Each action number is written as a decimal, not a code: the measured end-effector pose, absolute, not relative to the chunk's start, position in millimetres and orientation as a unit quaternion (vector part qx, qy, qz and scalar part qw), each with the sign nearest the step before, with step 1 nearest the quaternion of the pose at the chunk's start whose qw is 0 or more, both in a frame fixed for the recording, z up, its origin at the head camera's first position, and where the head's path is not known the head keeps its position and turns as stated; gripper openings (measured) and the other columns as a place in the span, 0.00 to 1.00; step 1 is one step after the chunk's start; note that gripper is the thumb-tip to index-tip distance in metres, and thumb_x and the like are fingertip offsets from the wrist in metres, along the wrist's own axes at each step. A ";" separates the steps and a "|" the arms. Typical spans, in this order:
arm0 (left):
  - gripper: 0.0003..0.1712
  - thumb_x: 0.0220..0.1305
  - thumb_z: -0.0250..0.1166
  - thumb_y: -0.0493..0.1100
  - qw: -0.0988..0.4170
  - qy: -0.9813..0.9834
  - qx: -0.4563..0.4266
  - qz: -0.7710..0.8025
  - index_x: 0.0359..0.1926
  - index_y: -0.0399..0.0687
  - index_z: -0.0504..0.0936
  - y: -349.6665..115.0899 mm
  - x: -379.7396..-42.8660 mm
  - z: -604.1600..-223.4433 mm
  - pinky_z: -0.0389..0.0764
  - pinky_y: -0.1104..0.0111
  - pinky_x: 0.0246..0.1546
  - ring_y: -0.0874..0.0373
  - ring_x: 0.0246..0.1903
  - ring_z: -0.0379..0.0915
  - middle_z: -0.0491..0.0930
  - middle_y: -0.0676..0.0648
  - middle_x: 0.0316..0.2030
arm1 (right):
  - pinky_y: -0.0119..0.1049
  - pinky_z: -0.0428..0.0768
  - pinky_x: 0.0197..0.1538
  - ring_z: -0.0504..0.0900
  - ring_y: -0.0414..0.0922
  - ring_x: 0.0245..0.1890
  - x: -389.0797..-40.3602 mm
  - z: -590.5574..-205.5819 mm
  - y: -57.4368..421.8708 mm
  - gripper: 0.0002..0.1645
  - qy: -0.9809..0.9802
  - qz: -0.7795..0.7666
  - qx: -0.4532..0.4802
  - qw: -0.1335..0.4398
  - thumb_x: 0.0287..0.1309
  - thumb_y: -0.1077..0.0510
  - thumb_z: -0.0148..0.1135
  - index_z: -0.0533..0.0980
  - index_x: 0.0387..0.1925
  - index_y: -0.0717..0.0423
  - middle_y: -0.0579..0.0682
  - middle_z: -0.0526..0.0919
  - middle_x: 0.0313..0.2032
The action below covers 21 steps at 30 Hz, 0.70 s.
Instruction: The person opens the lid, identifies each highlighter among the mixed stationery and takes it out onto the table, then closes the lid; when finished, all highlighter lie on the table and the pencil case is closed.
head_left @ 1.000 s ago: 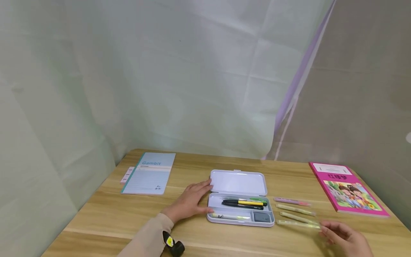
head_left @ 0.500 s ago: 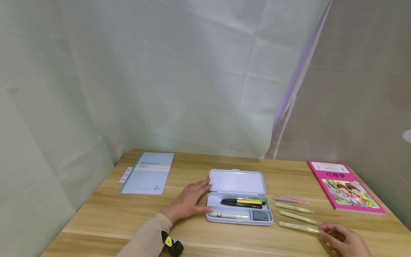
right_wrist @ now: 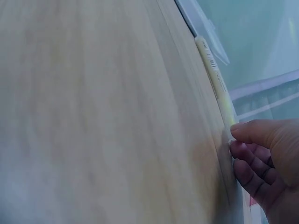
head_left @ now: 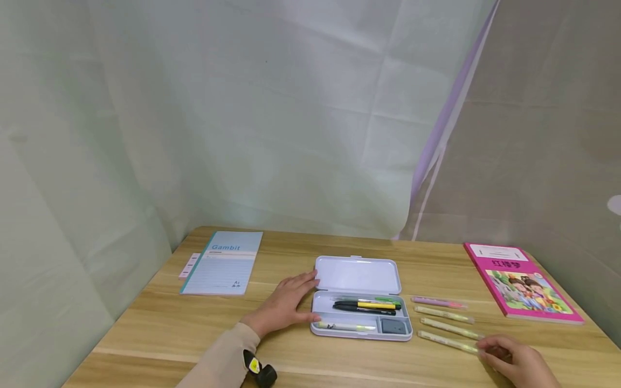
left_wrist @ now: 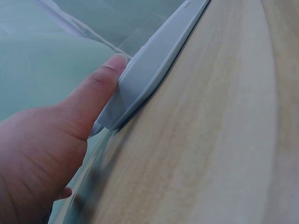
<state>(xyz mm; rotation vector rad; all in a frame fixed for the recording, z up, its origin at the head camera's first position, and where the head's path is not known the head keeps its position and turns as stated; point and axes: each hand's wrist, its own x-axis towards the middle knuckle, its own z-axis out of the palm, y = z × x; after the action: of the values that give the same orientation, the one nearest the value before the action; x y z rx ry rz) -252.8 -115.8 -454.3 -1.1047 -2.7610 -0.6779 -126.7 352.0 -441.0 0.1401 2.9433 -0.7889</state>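
Note:
An open white pencil case (head_left: 356, 275) lies on the table, its lid folded back. My left hand (head_left: 283, 304) rests at its left side, fingers along the lid and thumb (left_wrist: 96, 91) against the base's corner. Inside are a yellow-and-black pen (head_left: 373, 305), a black pen, a green-tipped clear pen, a pale marker (head_left: 345, 326) and a dark grey block (head_left: 393, 326). Right of the case, my right hand (head_left: 516, 358) pinches the near end of a pale yellow highlighter (head_left: 446, 341) lying on the table. Two similar highlighters (head_left: 443, 314) and a lilac-pink one (head_left: 438, 303) lie behind it.
A pale blue notebook (head_left: 225, 267) lies at the left over a pink-white item (head_left: 188, 265). A pink picture book (head_left: 524, 285) lies at the right rear. Pale curtains (head_left: 291, 118) hang behind the wooden table (head_left: 160, 334).
My right hand has lowered the nearest highlighter to the table and shifted it slightly left, apart from the others. The left hand stays at the case.

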 end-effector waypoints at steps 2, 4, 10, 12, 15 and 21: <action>0.46 0.56 0.66 0.64 0.046 -0.904 -0.362 -0.222 0.68 0.43 0.66 -115.9 -252.3 -453.4 0.60 0.46 0.69 0.43 0.70 0.57 0.59 0.42 0.72 | 0.24 0.78 0.35 0.74 0.24 0.30 -127.0 -440.7 351.9 0.13 0.965 -0.257 0.043 0.044 0.57 0.56 0.66 0.80 0.45 0.53 0.46 0.85 0.39; 0.46 0.56 0.65 0.64 0.046 -0.904 -0.362 -0.221 0.68 0.43 0.66 -115.8 -251.9 -452.7 0.60 0.46 0.69 0.43 0.70 0.57 0.59 0.43 0.72 | 0.25 0.78 0.35 0.74 0.24 0.30 -127.3 -440.1 351.5 0.13 0.965 -0.256 0.044 0.044 0.57 0.55 0.65 0.80 0.45 0.53 0.46 0.85 0.39; 0.46 0.55 0.66 0.64 0.047 -0.905 -0.362 -0.219 0.68 0.43 0.66 -115.2 -251.3 -451.9 0.60 0.46 0.69 0.44 0.70 0.57 0.59 0.42 0.72 | 0.25 0.77 0.33 0.73 0.25 0.29 -126.1 -433.5 348.8 0.12 0.964 -0.262 0.043 0.029 0.59 0.55 0.64 0.80 0.44 0.55 0.45 0.84 0.36; 0.46 0.55 0.66 0.64 0.048 -0.905 -0.362 -0.217 0.68 0.43 0.66 -115.0 -251.7 -452.4 0.60 0.47 0.69 0.44 0.70 0.57 0.59 0.43 0.72 | 0.25 0.76 0.31 0.72 0.26 0.27 -125.0 -429.7 348.0 0.12 0.963 -0.265 0.040 0.013 0.60 0.55 0.63 0.80 0.44 0.55 0.43 0.83 0.33; 0.46 0.56 0.65 0.65 0.050 -0.905 -0.364 -0.217 0.68 0.43 0.66 -114.9 -252.7 -453.5 0.60 0.46 0.69 0.44 0.70 0.57 0.59 0.43 0.72 | 0.26 0.74 0.29 0.72 0.26 0.26 -124.1 -424.2 346.2 0.09 0.961 -0.273 0.018 -0.040 0.60 0.57 0.63 0.80 0.41 0.55 0.39 0.81 0.29; 0.47 0.56 0.65 0.66 0.052 -0.903 -0.364 -0.220 0.68 0.43 0.66 -116.4 -253.8 -456.4 0.60 0.46 0.68 0.43 0.70 0.57 0.59 0.43 0.72 | 0.26 0.75 0.26 0.74 0.25 0.26 -130.6 -407.6 335.7 0.05 0.946 -0.280 -0.081 -0.140 0.56 0.63 0.66 0.81 0.36 0.56 0.36 0.83 0.29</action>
<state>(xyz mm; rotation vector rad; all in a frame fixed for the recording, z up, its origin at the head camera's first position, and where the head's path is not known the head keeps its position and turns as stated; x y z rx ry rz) -253.8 -116.4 -456.4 -1.1079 -2.7475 -0.6687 -130.6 335.7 -407.6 -0.2806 3.2711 -0.9687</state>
